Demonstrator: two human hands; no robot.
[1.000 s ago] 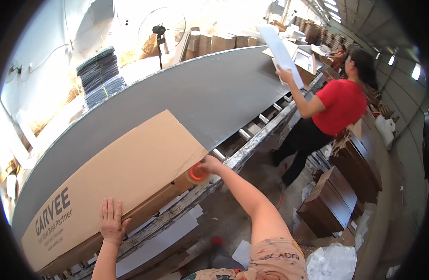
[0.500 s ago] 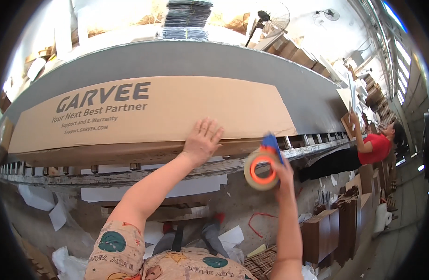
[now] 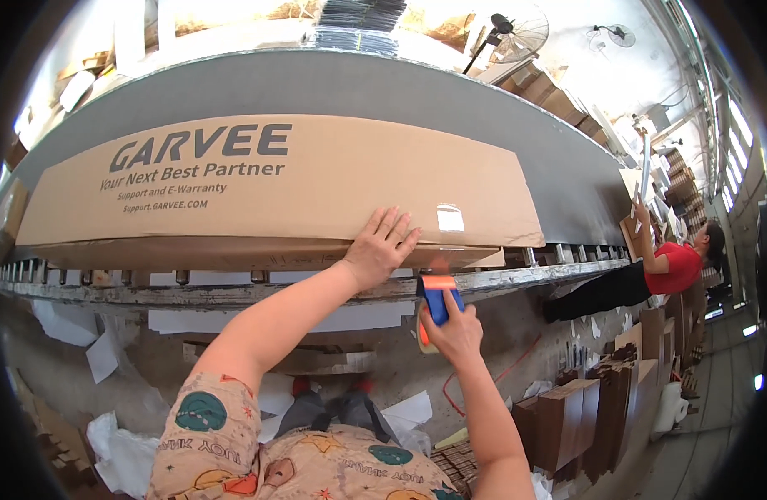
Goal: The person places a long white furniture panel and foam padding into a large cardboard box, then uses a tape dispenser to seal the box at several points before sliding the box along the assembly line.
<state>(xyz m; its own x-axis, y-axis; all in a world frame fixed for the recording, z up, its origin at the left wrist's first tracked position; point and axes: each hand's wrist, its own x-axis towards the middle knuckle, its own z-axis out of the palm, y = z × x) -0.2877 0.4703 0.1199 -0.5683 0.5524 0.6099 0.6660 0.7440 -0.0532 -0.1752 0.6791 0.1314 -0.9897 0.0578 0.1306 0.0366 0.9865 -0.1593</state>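
Note:
A long brown cardboard box (image 3: pixel 333 171) with dark print lies on the conveyor in front of me. My left hand (image 3: pixel 382 248) rests on its near upper edge, fingers spread over the top. My right hand (image 3: pixel 452 332) grips a blue and orange tape dispenser (image 3: pixel 438 293), held just off the box's near side, right of my left hand. A short shiny strip of clear tape (image 3: pixel 450 218) lies on the top face near the edge. The dispenser's roll is mostly hidden behind my hand.
The grey conveyor (image 3: pixel 333 79) has metal rollers and a worn near rail (image 3: pixel 208 293). At the right, a person in a red top (image 3: pixel 674 268) handles cardboard. Stacked brown cartons (image 3: pixel 558 421) stand on the floor at lower right. A fan (image 3: pixel 518 37) stands beyond the conveyor.
My right hand has swung left and down with the tape dispenser, now turned edge-on. A tape strip now shows on the box top. My left hand stays pressed on the box.

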